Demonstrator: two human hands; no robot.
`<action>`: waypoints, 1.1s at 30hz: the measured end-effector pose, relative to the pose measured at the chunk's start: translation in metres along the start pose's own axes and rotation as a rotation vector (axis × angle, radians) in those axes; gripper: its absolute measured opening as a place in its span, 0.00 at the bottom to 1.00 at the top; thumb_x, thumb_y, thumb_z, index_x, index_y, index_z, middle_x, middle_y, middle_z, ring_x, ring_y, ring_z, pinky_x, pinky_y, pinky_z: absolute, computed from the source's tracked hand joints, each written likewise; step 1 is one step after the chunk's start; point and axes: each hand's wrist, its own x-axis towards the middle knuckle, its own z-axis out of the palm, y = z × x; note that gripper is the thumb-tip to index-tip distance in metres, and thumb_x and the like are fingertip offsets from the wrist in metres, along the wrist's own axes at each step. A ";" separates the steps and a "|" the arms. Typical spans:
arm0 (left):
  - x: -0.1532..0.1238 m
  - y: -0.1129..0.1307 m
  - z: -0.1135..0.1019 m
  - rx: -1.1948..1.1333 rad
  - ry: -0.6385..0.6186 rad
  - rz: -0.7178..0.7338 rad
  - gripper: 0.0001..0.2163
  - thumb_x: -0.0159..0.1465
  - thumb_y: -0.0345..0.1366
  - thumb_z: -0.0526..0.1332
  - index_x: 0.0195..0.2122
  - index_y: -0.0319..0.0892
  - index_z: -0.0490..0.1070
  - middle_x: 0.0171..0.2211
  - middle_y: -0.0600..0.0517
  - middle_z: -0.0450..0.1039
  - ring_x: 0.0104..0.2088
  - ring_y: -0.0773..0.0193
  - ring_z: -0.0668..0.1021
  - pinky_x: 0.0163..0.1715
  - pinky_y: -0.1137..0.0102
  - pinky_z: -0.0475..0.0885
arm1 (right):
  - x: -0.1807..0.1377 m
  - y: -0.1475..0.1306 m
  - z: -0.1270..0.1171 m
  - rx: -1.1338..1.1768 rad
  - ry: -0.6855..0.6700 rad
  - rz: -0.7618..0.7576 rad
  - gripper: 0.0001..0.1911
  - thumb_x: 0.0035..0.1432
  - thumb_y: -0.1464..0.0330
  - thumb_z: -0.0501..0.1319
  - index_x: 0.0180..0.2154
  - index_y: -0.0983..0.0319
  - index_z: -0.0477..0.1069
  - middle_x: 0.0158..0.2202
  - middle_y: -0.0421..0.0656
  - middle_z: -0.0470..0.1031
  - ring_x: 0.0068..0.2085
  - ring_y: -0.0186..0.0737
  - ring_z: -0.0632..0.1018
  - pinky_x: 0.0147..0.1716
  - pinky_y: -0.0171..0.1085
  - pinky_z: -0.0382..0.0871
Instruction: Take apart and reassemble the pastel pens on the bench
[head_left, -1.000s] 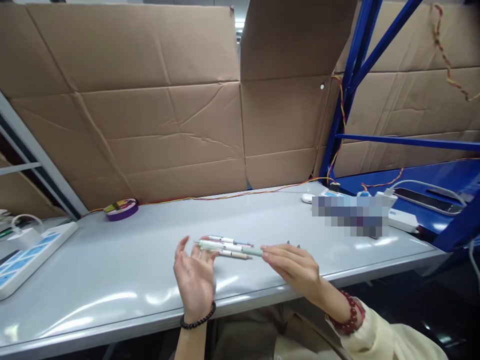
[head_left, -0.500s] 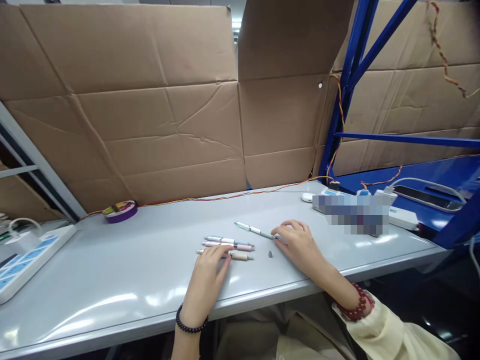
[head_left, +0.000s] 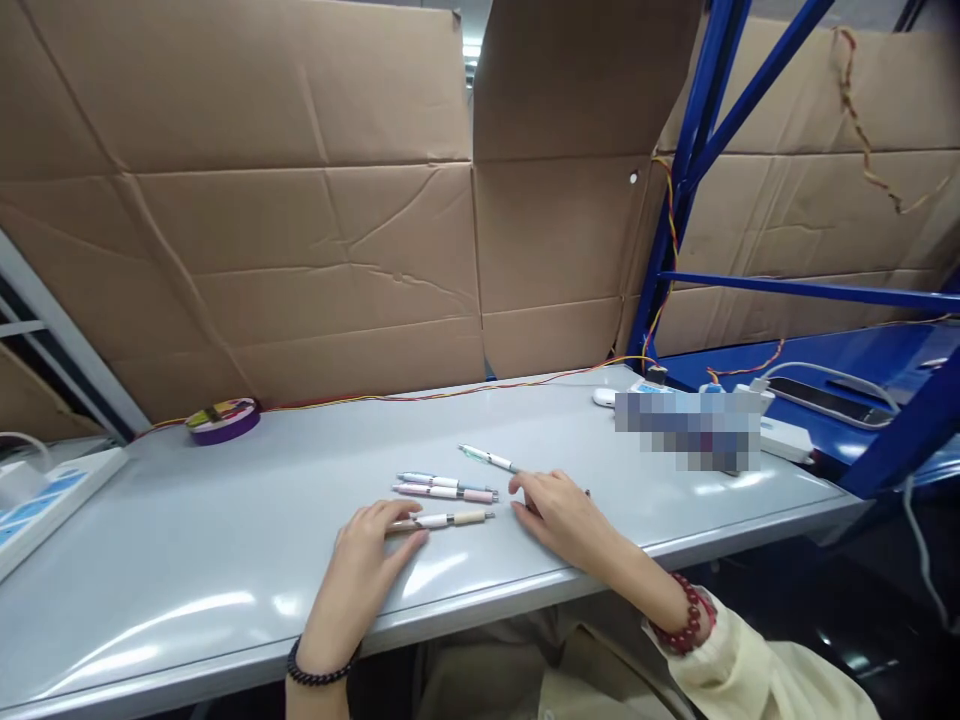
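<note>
Several pens lie on the grey table [head_left: 225,540]. A blue pen [head_left: 439,481] and a pink pen [head_left: 446,492] rest side by side. Just in front of them is a beige pen [head_left: 457,519]; my left hand [head_left: 360,565] pinches its left end between thumb and fingers. Farther right a green pen [head_left: 487,459] lies slantwise, and its near end runs behind my right hand [head_left: 559,512]. That hand rests on the table with fingers loosely spread, the tips pointing at the beige pen's right end. What lies under its palm is hidden.
A purple tape roll [head_left: 223,418] sits at the back left, and a white power strip [head_left: 45,495] at the far left. Cardboard sheets [head_left: 300,250] wall the back. A blue rack [head_left: 750,290] with cables, chargers and a phone [head_left: 817,398] stands at the right.
My right hand has let go of the green pen on the table and slid left and nearer, covering a small grey piece. My left hand dropped to the beige pen and closed on its end.
</note>
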 end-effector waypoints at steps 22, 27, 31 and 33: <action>0.001 0.007 -0.003 -0.322 0.041 -0.057 0.06 0.51 0.32 0.66 0.30 0.48 0.76 0.31 0.52 0.75 0.34 0.56 0.75 0.34 0.71 0.68 | -0.007 -0.016 0.000 0.720 0.396 0.043 0.04 0.58 0.72 0.57 0.36 0.59 0.68 0.36 0.43 0.77 0.41 0.40 0.77 0.41 0.40 0.72; -0.001 0.012 0.001 -0.233 0.019 0.016 0.05 0.53 0.32 0.65 0.31 0.48 0.74 0.31 0.53 0.74 0.34 0.58 0.75 0.33 0.72 0.67 | -0.005 -0.018 0.000 0.665 0.385 -0.097 0.06 0.58 0.75 0.57 0.35 0.59 0.68 0.36 0.42 0.77 0.40 0.37 0.78 0.41 0.37 0.73; -0.002 0.019 0.010 -0.188 -0.002 0.053 0.03 0.56 0.32 0.62 0.31 0.47 0.72 0.31 0.53 0.73 0.34 0.59 0.74 0.34 0.72 0.66 | -0.004 -0.017 -0.001 0.656 0.418 -0.075 0.06 0.58 0.76 0.57 0.36 0.59 0.68 0.35 0.43 0.76 0.40 0.38 0.78 0.40 0.37 0.73; -0.002 0.020 0.013 -0.185 -0.009 0.065 0.03 0.57 0.32 0.62 0.32 0.47 0.71 0.32 0.53 0.73 0.34 0.59 0.74 0.34 0.71 0.66 | -0.005 -0.016 0.000 0.663 0.415 -0.034 0.07 0.58 0.76 0.57 0.37 0.59 0.68 0.35 0.42 0.76 0.40 0.38 0.78 0.40 0.38 0.73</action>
